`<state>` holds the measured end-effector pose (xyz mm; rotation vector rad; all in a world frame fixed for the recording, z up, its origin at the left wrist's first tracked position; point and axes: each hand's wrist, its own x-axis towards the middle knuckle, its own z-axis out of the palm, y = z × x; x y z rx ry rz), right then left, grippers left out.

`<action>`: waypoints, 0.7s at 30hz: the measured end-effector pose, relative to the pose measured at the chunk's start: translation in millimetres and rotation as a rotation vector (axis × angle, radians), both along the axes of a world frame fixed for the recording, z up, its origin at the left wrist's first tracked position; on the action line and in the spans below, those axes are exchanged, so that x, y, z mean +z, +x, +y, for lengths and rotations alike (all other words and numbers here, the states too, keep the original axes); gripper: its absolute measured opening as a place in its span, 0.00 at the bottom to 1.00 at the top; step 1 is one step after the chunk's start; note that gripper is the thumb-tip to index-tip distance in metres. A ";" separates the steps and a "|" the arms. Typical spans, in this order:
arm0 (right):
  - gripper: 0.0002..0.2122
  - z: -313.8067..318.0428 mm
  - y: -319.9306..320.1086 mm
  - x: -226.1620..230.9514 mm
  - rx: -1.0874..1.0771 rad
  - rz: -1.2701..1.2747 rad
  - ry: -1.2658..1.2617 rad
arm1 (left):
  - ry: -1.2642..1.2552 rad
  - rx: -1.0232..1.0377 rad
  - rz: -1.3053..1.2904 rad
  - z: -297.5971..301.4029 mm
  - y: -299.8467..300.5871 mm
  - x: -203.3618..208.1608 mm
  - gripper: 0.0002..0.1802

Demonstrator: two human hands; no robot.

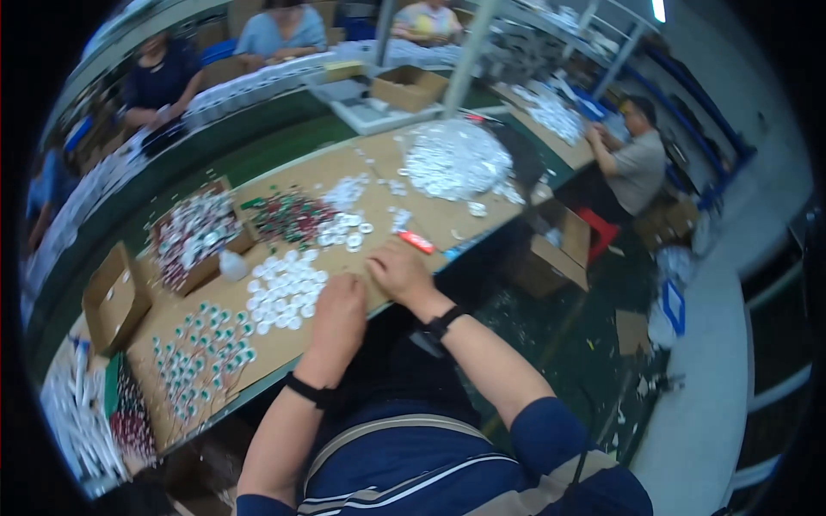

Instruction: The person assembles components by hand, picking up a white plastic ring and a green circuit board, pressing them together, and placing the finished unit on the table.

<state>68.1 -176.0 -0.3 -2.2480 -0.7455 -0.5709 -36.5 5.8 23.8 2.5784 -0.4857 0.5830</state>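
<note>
My left hand is closed at the table's near edge, right beside a cluster of white round caps. Close to it, my right hand curls with its fingers bent toward the left one. Whatever either hand grips, if anything, is too small or hidden to make out. Just beyond my right hand lies a red tool-like object. A few white rings sit past my left hand, next to a heap of red and green wired parts.
White discs with green centres are spread at left, near an open cardboard box. Another box overflows with wired parts. A large clear bag of white pieces lies farther right. A co-worker sits at right; others work across.
</note>
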 end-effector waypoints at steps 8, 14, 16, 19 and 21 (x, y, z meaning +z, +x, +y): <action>0.08 -12.1 -0.5 7.2 -0.029 0.045 0.048 | 0.023 -0.026 -0.019 -6.1 -1.9 1.1 0.14; 0.07 -6.2 -10.1 2.9 0.021 0.078 0.075 | -0.051 0.000 -0.040 -3.9 -12.7 -2.1 0.14; 0.05 -7.6 -10.4 2.0 -0.023 0.027 0.045 | -0.062 0.031 -0.023 -3.9 -11.1 -1.9 0.14; 0.06 -14.7 -3.3 5.3 0.007 0.006 -0.011 | -0.107 0.012 0.010 -2.8 -9.1 -6.3 0.13; 0.06 -15.5 -5.0 7.2 0.023 0.042 -0.027 | -0.116 0.036 -0.049 -4.1 -10.6 -6.4 0.12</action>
